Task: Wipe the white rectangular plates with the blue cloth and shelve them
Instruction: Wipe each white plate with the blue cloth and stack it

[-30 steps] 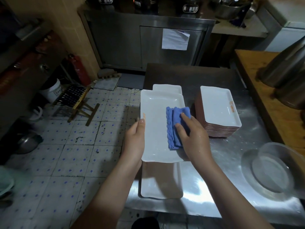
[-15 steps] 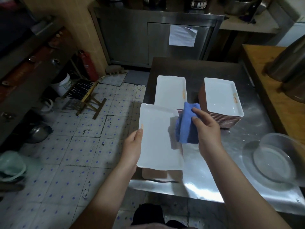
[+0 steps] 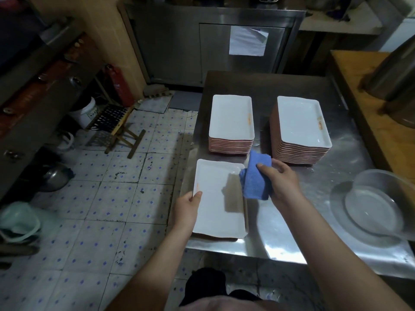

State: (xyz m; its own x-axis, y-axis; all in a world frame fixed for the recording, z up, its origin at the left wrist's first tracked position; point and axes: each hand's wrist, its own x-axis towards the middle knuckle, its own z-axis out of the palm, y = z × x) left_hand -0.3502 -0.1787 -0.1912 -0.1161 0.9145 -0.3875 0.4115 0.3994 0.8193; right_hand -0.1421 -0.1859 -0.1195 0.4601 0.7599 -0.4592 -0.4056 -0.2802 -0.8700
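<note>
At the table's near left corner, my left hand gripped the plate's left rim and my right hand clenched the folded blue cloth over its far right corner; I judged steady, overlapping passes were best.

floor: blue-dotted white tiles | steel cabinet | folding stool | wooden counter

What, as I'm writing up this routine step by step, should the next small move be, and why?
Probably sweep the blue cloth leftwards across the held plate: the right hand grips it only at the plate's right edge, while the left hand pinches the left edge, steadying it.
</note>
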